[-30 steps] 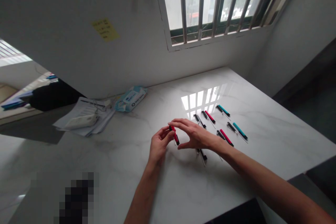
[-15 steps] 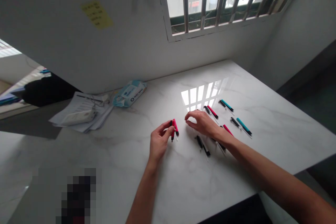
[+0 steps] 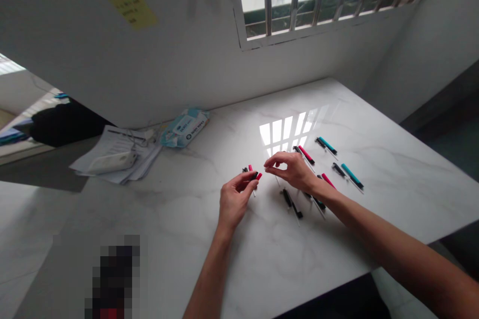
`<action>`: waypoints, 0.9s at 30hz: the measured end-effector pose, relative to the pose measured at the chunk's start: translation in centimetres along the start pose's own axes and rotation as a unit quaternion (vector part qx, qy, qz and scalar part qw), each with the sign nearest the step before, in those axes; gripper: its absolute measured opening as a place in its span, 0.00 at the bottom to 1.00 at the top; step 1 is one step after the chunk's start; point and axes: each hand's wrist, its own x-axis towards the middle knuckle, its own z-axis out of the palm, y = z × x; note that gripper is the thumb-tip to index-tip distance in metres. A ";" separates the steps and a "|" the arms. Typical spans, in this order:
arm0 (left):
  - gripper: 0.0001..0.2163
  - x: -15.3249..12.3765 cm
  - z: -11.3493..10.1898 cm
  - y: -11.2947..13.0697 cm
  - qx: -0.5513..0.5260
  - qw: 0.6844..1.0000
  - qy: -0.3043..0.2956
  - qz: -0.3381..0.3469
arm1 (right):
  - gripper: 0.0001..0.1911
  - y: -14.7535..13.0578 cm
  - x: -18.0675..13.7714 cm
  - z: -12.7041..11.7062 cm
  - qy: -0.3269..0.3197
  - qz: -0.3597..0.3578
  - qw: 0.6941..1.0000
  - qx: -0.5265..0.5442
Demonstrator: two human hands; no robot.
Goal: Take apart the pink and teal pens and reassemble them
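Observation:
My left hand (image 3: 235,197) pinches a red and black pen part (image 3: 258,176) between thumb and fingers, tilted toward the right. Just behind those fingers lie another red pen part (image 3: 250,167) and a small black piece, partly covered by the hand. My right hand (image 3: 290,169) is close by on the right, thumb and fingertips pressed together; whatever is in them is too small to name. Below and beside it lie black pen parts (image 3: 292,203) with thin white refills, and red pen parts (image 3: 307,154). My right forearm hides some of these.
Teal pen barrels (image 3: 352,176) with black pieces and white refills lie farther right on the marble-patterned table (image 3: 179,239). A blue wipes packet (image 3: 186,128) and papers (image 3: 112,147) with a white device (image 3: 114,161) sit at the back left, against the wall. A barred window is above.
My left hand has turned the pen part from upright to pointing right, toward my right hand. My right hand's fingertips have closed into a pinch. The whole view has shifted slightly.

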 end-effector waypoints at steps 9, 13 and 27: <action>0.14 0.1 -0.1 -0.6 0.024 0.999 -0.015 0.017 | 0.05 -0.3 -0.2 -0.1 -0.054 -0.052 0.997 -0.011; 0.14 0.1 -0.1 -0.4 0.013 1.000 -0.020 0.016 | 0.05 -0.2 -0.2 -0.1 -0.052 -0.051 0.997 -0.024; 0.16 0.0 -0.1 0.0 0.012 0.999 -0.031 0.001 | 0.07 0.0 -0.4 0.1 -0.046 -0.077 0.995 -0.042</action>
